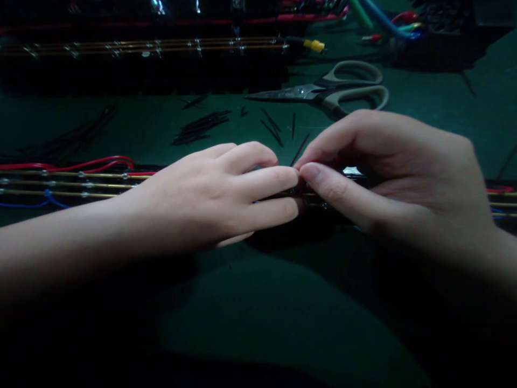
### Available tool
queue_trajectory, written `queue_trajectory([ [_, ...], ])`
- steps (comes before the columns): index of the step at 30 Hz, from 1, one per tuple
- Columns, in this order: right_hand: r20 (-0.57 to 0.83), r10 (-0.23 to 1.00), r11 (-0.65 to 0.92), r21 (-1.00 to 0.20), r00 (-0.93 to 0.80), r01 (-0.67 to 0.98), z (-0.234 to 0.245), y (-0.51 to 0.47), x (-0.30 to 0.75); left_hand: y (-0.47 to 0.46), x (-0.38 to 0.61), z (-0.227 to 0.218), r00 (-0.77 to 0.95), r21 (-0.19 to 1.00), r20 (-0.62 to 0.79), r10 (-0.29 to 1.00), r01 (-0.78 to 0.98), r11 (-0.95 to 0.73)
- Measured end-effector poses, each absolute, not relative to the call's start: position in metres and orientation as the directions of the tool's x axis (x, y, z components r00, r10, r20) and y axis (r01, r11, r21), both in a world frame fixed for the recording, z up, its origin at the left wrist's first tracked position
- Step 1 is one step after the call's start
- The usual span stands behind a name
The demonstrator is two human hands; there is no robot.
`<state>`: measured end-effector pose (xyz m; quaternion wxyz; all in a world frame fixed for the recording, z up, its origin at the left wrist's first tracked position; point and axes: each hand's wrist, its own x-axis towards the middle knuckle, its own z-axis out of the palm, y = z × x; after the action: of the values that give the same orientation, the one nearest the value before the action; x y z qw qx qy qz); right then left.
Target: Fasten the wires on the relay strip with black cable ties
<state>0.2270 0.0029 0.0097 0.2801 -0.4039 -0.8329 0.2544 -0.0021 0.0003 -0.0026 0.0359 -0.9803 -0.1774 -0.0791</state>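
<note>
A long strip (72,183) of thin brass-coloured rails with soldered joints runs left to right across the dark green mat (262,302). My left hand (218,194) lies over its middle, fingers together and pressed on the strip. My right hand (388,167) meets it fingertip to fingertip, thumb and forefinger pinched on something small and dark at the strip that I cannot make out. Red wires (100,163) and a blue wire (44,200) run along the strip's left part.
Grey-handled scissors (327,91) lie behind my hands. Several short black tube pieces (202,126) are scattered on the mat. A second brass strip (141,47) lies at the back, with coloured cables (388,24) at the far right.
</note>
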Motion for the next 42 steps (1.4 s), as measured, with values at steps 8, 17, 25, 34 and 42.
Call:
queue_trajectory([
  [8,0.312,0.778,0.606,-0.604,-0.546,0.518,0.006,0.007,0.229,0.001,-0.001,-0.002,0.919,-0.032,0.187,0.347,0.359,-0.933],
  [17,0.300,0.814,0.566,-0.603,-0.498,0.561,0.009,-0.001,0.225,0.001,-0.001,-0.003,0.919,-0.042,0.194,0.344,0.358,-0.933],
  [25,0.295,0.806,0.571,-0.612,-0.513,0.547,0.010,0.000,0.224,0.001,-0.001,-0.002,0.919,-0.040,0.186,0.348,0.361,-0.932],
  [34,0.274,0.824,0.551,-0.596,-0.497,0.585,0.012,-0.005,0.224,0.000,-0.003,-0.002,0.915,0.008,0.186,0.358,0.363,-0.932],
  [42,0.332,0.770,0.635,-0.486,-0.546,0.600,0.006,0.001,0.228,0.002,-0.002,-0.001,0.930,-0.037,0.166,0.329,0.339,-0.940],
])
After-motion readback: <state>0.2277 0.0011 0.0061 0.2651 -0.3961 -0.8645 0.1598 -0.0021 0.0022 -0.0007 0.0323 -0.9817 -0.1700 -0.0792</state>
